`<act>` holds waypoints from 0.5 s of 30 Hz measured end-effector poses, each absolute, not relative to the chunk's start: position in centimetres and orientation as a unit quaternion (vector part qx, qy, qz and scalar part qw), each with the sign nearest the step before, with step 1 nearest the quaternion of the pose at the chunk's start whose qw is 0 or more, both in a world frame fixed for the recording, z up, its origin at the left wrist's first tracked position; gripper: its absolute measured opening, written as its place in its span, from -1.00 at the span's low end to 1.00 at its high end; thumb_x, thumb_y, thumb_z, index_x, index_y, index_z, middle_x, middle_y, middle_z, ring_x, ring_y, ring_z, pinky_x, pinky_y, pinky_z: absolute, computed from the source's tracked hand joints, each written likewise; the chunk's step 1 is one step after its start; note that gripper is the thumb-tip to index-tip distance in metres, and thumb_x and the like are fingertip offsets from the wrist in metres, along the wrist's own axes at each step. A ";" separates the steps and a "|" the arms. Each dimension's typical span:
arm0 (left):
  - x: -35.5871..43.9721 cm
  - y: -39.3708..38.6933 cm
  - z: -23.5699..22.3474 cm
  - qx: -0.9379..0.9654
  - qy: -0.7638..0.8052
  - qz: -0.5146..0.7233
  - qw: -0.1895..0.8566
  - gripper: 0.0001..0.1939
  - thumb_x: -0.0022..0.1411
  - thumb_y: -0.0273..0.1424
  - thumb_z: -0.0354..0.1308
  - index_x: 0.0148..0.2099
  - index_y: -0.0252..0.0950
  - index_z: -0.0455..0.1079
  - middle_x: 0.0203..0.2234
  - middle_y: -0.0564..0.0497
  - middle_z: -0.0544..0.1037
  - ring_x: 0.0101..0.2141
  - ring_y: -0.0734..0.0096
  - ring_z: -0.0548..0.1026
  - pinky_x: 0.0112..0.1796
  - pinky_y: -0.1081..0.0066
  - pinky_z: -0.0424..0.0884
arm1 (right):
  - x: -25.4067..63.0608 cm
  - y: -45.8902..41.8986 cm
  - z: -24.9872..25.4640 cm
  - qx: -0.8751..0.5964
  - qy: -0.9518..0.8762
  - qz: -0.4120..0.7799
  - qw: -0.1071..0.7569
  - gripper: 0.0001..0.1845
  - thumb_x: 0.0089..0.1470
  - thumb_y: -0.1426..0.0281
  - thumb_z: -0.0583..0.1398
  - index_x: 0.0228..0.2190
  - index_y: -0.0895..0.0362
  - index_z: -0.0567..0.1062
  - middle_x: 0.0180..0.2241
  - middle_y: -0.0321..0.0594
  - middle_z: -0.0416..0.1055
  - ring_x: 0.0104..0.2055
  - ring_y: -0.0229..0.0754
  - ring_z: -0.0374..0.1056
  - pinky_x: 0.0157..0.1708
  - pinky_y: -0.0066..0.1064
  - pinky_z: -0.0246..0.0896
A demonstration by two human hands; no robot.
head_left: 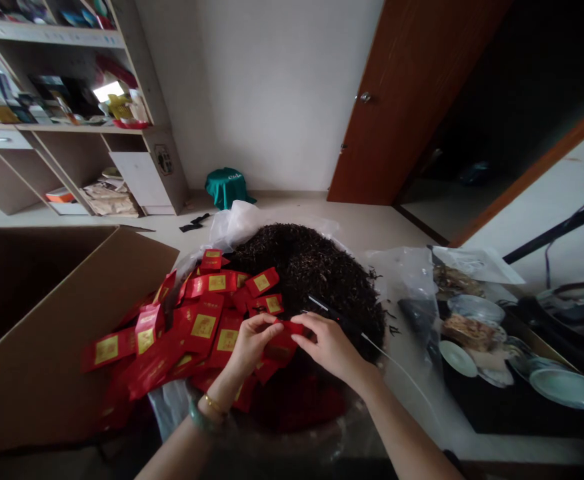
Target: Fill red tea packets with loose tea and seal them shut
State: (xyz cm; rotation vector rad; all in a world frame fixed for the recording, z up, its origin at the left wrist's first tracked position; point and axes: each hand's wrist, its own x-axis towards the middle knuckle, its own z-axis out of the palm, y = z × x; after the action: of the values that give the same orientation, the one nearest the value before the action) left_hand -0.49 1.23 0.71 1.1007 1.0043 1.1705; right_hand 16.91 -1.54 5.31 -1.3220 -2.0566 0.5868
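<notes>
Between the fingertips of both hands is a red packet (291, 327), pinched along its upper edge. My left hand (251, 343), with a gold and a green bangle at the wrist, grips its left end. My right hand (331, 341) closes on its right end. Under and left of the hands lies a heap of red packets (205, 327) with gold square labels. Behind them rises a mound of dark, dried, leaf-like strands (317, 263) on clear plastic sheeting (237, 223). A slim dark device (339, 313) with a white cable rests on the mound beside my right hand.
An open cardboard box (87, 300) stands at the left. To the right, a dark surface holds bowls (476, 309), a pale lid (458, 359) and plastic bags. Farther back are a shelf unit (147, 167), a green-covered stool (227, 188) and a brown door (387, 107).
</notes>
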 end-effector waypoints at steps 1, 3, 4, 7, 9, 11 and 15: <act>-0.5 1.2 0.7 0.479 0.425 0.508 0.576 -0.65 -0.18 -0.16 0.39 -0.46 -0.34 0.48 -0.53 0.04 0.53 -0.46 0.44 0.45 -0.37 0.46 0.38 | 16.9 -1.6 5.5 -0.505 -0.784 0.224 0.283 -0.86 0.05 0.48 0.21 -0.28 0.09 0.46 -0.31 -0.25 0.46 -0.26 -0.21 0.39 -0.22 -0.42 0.26; -0.3 1.1 0.8 0.500 0.409 0.508 0.569 -0.70 -0.15 -0.20 0.39 -0.49 -0.34 0.48 -0.52 0.02 0.53 -0.44 0.43 0.44 -0.35 0.46 0.37 | 17.0 -1.7 5.8 -0.521 -0.794 0.218 0.224 -0.97 0.05 0.43 0.23 -0.42 0.12 0.47 -0.42 -0.27 0.42 -0.38 -0.23 0.35 -0.34 -0.45 0.22; -0.3 1.0 0.8 0.509 0.401 0.503 0.572 -0.71 -0.14 -0.21 0.38 -0.50 -0.35 0.48 -0.52 0.01 0.53 -0.44 0.42 0.44 -0.35 0.46 0.37 | 17.0 -1.7 5.9 -0.529 -0.797 0.212 0.198 -0.90 0.05 0.40 0.24 -0.49 0.13 0.46 -0.47 -0.28 0.39 -0.42 -0.24 0.32 -0.40 -0.46 0.18; 0.0 0.7 1.1 0.507 0.397 0.486 0.591 -0.72 -0.12 -0.22 0.37 -0.49 -0.35 0.48 -0.52 0.01 0.53 -0.47 0.43 0.44 -0.39 0.46 0.37 | 17.1 -1.8 6.2 -0.538 -0.802 0.200 0.165 -0.81 0.04 0.38 0.25 -0.57 0.15 0.45 -0.50 -0.29 0.35 -0.46 -0.26 0.29 -0.45 -0.47 0.11; 0.1 0.5 1.2 0.492 0.406 0.477 0.605 -0.70 -0.13 -0.20 0.37 -0.48 -0.35 0.48 -0.54 0.02 0.52 -0.49 0.44 0.43 -0.42 0.47 0.37 | 17.2 -1.8 6.2 -0.532 -0.806 0.198 0.168 -0.79 0.06 0.38 0.24 -0.58 0.14 0.44 -0.51 -0.30 0.34 -0.47 -0.28 0.28 -0.45 -0.48 0.11; 0.2 0.4 1.3 0.474 0.417 0.470 0.617 -0.67 -0.14 -0.17 0.37 -0.46 -0.36 0.47 -0.58 0.04 0.51 -0.53 0.46 0.42 -0.45 0.48 0.35 | 17.2 -1.8 6.1 -0.518 -0.810 0.192 0.195 -0.77 0.06 0.38 0.23 -0.59 0.14 0.43 -0.51 -0.31 0.34 -0.47 -0.29 0.28 -0.45 -0.48 0.12; 0.2 0.5 1.5 0.438 0.433 0.487 0.619 -0.61 -0.20 -0.13 0.39 -0.46 -0.36 0.44 -0.61 0.08 0.48 -0.57 0.51 0.38 -0.51 0.53 0.30 | 16.9 -1.6 5.2 -0.504 -0.770 0.194 0.340 -0.86 0.03 0.36 0.25 -0.51 0.11 0.42 -0.46 -0.28 0.39 -0.43 -0.26 0.33 -0.43 -0.47 0.22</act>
State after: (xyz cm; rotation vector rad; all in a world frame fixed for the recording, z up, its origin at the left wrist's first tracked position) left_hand 0.17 0.47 1.45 1.0076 0.9955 1.1198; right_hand 16.88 -1.63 5.25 -1.3127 -2.0034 0.5054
